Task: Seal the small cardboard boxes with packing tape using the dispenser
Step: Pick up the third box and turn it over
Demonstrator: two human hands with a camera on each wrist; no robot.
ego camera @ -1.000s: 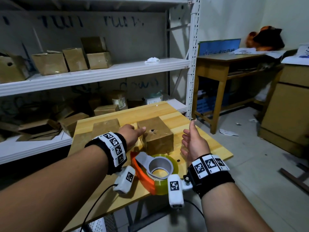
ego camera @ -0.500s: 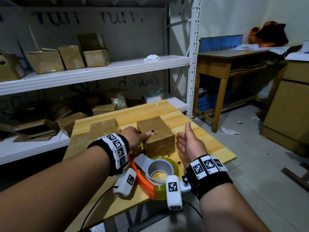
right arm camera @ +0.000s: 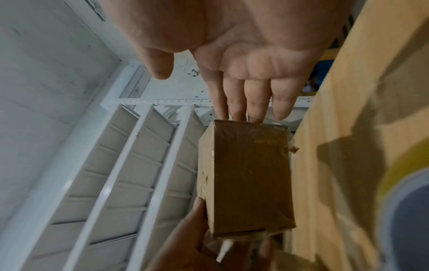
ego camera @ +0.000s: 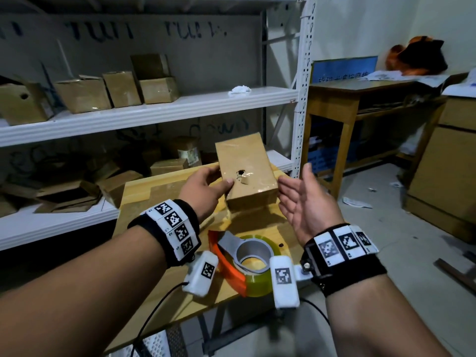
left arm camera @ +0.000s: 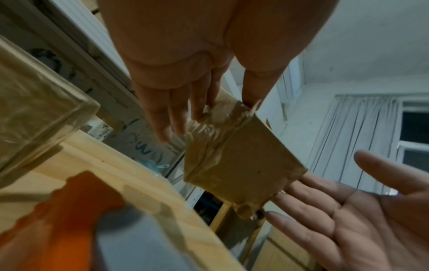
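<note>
My left hand (ego camera: 219, 177) holds a small brown taped cardboard box (ego camera: 247, 163) up above the wooden table (ego camera: 139, 186), thumb on its top beside a torn hole, fingers under its left side. In the left wrist view the fingers (left arm camera: 162, 113) pinch the box's (left arm camera: 239, 168) taped end. My right hand (ego camera: 296, 184) is open, palm towards the box's right side, and its fingertips (right arm camera: 246, 99) touch the box's (right arm camera: 250, 176) edge. The orange tape dispenser (ego camera: 244, 261) with its yellowish roll lies on the table below my wrists, held by neither hand.
A second taped box (left arm camera: 34, 110) lies on the table to the left. White metal shelves (ego camera: 154, 112) behind hold several cardboard boxes. A wooden desk (ego camera: 347, 99) and a cabinet (ego camera: 450, 163) stand at the right, with bare floor between.
My left hand has lifted the box off the table and tilted it. My right hand has risen beside it, palm open. The dispenser has not moved.
</note>
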